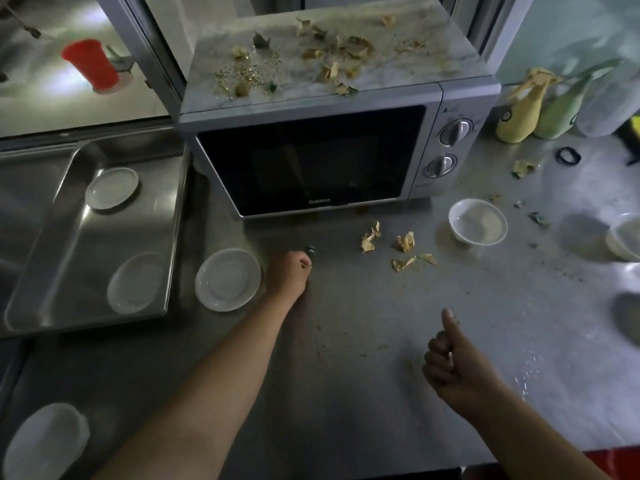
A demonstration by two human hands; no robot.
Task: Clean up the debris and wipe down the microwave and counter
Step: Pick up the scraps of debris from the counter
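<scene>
My left hand [290, 270] pinches a small dark scrap [309, 250], right hand [450, 362] fisted empty, thumb up; loose pinch could drop it beside the round white saucer [227, 279].

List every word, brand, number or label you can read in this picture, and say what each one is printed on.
"Galanz": on the bottom edge of the microwave door, pale letters on the dark frame, somewhat blurred.
Markings beside the two microwave dials: too small and blurred to read.
Round dark marks on the yellow and green pouches: a logo or text cannot be made out.
No other text is legible.
</scene>
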